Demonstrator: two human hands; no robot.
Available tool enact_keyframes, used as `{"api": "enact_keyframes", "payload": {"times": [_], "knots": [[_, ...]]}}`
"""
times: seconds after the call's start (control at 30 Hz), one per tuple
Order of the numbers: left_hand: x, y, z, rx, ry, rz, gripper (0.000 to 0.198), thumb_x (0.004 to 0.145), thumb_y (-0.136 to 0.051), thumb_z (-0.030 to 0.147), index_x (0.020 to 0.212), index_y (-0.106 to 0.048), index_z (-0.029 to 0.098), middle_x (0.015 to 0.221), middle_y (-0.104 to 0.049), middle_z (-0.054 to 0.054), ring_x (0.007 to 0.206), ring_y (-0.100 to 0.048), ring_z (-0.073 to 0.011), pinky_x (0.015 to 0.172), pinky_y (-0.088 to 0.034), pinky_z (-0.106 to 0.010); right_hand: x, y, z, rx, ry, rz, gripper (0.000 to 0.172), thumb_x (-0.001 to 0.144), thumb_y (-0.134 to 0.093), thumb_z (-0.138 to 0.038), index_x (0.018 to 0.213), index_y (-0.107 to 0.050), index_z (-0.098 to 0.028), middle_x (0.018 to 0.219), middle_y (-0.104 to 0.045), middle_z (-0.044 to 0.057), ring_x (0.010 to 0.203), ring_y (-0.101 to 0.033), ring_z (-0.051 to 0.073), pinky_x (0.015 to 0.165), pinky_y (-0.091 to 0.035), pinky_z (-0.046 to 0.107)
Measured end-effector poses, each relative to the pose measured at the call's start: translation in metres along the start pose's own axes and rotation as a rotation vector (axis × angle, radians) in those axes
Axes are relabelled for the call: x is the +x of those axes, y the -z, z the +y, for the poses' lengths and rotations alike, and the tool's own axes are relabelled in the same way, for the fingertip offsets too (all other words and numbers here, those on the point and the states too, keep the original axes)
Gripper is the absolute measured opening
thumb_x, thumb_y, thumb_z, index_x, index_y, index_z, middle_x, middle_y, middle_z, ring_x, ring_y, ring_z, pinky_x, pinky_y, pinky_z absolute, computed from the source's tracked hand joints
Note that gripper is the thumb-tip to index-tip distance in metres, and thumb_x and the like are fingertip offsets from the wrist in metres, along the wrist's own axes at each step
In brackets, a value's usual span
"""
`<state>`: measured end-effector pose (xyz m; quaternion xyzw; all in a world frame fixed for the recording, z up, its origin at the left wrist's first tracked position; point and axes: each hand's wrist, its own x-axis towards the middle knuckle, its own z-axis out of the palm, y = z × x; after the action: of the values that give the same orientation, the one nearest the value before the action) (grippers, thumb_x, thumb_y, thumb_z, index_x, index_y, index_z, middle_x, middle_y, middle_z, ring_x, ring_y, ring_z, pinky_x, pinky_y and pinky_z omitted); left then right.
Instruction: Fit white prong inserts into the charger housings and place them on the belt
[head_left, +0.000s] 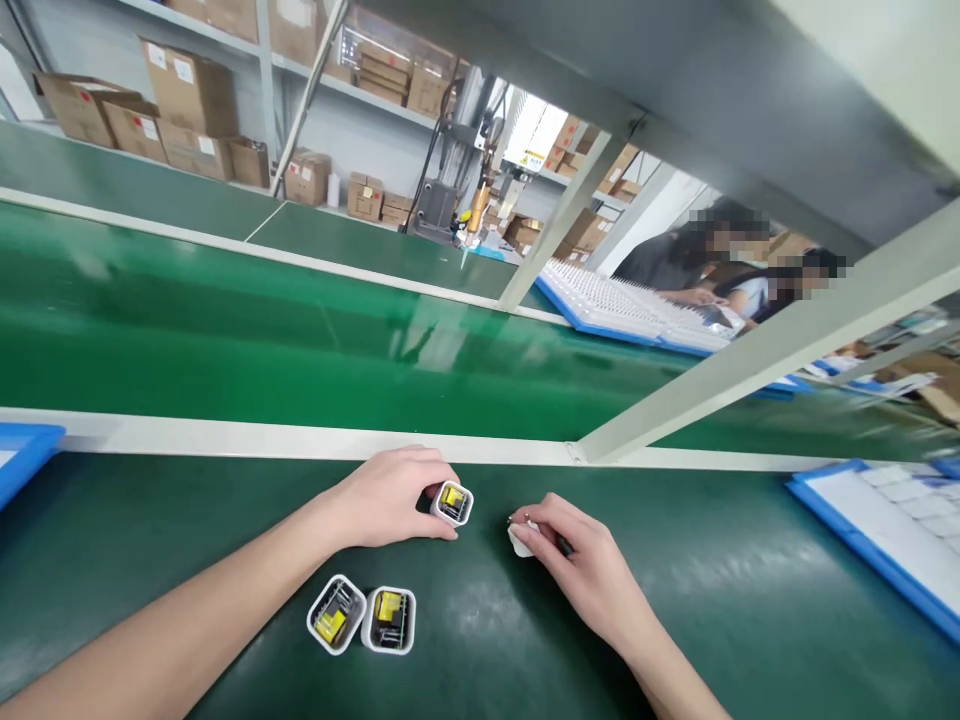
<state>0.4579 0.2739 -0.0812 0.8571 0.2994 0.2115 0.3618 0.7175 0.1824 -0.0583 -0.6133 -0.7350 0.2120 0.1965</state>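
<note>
My left hand [401, 498] grips a small white housing [453, 503] by its sides, with yellow and black parts showing in its open end. To the right, my right hand [566, 545] pinches a small white piece [523, 540] between thumb and fingers, with small metal tips at its top. A gap of bare green table separates the two hands. Nearer to me, two more white housings stand side by side, the left one [336, 615] tilted in angle and the right one [388, 620] squarer, both showing yellow and black parts inside.
A blue-edged tray [862, 520] with white pieces lies at right; another blue tray [30, 455] shows at the left edge. A pale rail [300, 438] and slanting post [712, 375] border the green belt [262, 350]. Across it are a machine [450, 180], cartons and two people.
</note>
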Motion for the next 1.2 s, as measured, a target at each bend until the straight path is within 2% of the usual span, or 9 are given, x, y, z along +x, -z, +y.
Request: {"api": "enact_keyframes", "payload": {"times": [0.17,0.27,0.4,0.5,0.6,0.7,0.87,1.03,1.2], "knots": [[-0.001,-0.006,0.007,-0.006,0.107,0.09,0.054,0.064,-0.084,0.059,0.095,-0.059,0.022,0.091,-0.065,0.001,0.083,-0.06,-0.0216,0.066,-0.038,-0.03,0.007,0.008,-0.004,-0.019,-0.09,-0.045,0.023,0.095,-0.062,-0.044,0.093,-0.067,-0.022,0.074,-0.061,-0.001,0.066,-0.053,0.015,0.06,-0.042,0.027],[0.001,-0.012,0.008,0.078,0.1,0.14,0.042,0.072,-0.08,0.05,0.09,-0.055,0.021,0.093,-0.065,-0.001,0.087,-0.06,-0.0233,0.067,-0.037,-0.031,0.016,0.012,-0.017,0.059,-0.061,0.028,0.022,0.096,-0.061,-0.043,0.097,-0.066,-0.022,0.075,-0.064,0.0,0.065,-0.057,0.015,0.062,-0.046,0.027],[0.002,-0.009,0.004,0.074,0.052,0.085,0.022,0.077,-0.074,0.033,0.085,-0.057,0.021,0.093,-0.064,-0.001,0.091,-0.06,-0.0224,0.072,-0.041,-0.031,0.035,0.016,-0.042,-0.019,0.223,0.028,0.017,0.101,-0.057,-0.036,0.104,-0.067,-0.023,0.093,-0.069,0.004,0.08,-0.063,0.017,0.074,-0.05,0.029],[0.001,-0.006,0.002,0.031,0.031,0.04,0.022,0.077,-0.073,0.035,0.089,-0.061,0.021,0.097,-0.064,-0.002,0.095,-0.06,-0.0224,0.077,-0.043,-0.032,0.049,0.016,-0.056,-0.206,0.439,-0.1,0.021,0.105,-0.049,-0.032,0.108,-0.067,-0.022,0.096,-0.067,0.006,0.087,-0.061,0.019,0.076,-0.049,0.03],[0.001,-0.008,0.004,0.056,0.048,0.054,0.033,0.075,-0.076,0.046,0.092,-0.063,0.021,0.097,-0.064,-0.003,0.098,-0.06,-0.0246,0.079,-0.045,-0.034,0.06,0.015,-0.061,-0.38,0.533,-0.206,0.027,0.107,-0.042,-0.031,0.108,-0.067,-0.02,0.09,-0.064,0.007,0.082,-0.057,0.019,0.072,-0.046,0.03],[0.001,-0.011,0.006,0.09,0.07,0.087,0.034,0.075,-0.075,0.049,0.089,-0.063,0.02,0.094,-0.063,-0.003,0.095,-0.061,-0.0249,0.077,-0.045,-0.035,0.066,0.018,-0.062,-0.431,0.573,-0.272,0.029,0.108,-0.04,-0.029,0.106,-0.067,-0.019,0.087,-0.063,0.006,0.08,-0.055,0.018,0.071,-0.043,0.03],[0.001,-0.009,0.004,0.089,0.033,0.05,0.022,0.075,-0.069,0.038,0.088,-0.066,0.021,0.093,-0.061,-0.003,0.092,-0.061,-0.0223,0.075,-0.045,-0.032,0.071,0.025,-0.062,-0.403,0.603,-0.339,0.027,0.108,-0.042,-0.028,0.109,-0.068,-0.019,0.086,-0.063,0.006,0.08,-0.055,0.017,0.072,-0.041,0.029],[0.0,-0.005,0.001,0.094,-0.014,0.034,0.021,0.072,-0.068,0.035,0.087,-0.067,0.021,0.093,-0.06,-0.002,0.095,-0.061,-0.0224,0.075,-0.045,-0.032,0.072,0.027,-0.065,-0.398,0.632,-0.338,0.026,0.107,-0.043,-0.028,0.109,-0.068,-0.019,0.085,-0.062,0.006,0.077,-0.053,0.017,0.07,-0.04,0.029],[0.0,-0.004,0.001,0.092,-0.009,0.027,0.023,0.07,-0.069,0.036,0.087,-0.067,0.021,0.094,-0.06,-0.002,0.094,-0.061,-0.0226,0.076,-0.047,-0.032,0.074,0.028,-0.067,-0.387,0.574,-0.311,0.022,0.107,-0.045,-0.025,0.106,-0.066,-0.018,0.087,-0.063,0.006,0.08,-0.053,0.017,0.07,-0.04,0.029]]}}
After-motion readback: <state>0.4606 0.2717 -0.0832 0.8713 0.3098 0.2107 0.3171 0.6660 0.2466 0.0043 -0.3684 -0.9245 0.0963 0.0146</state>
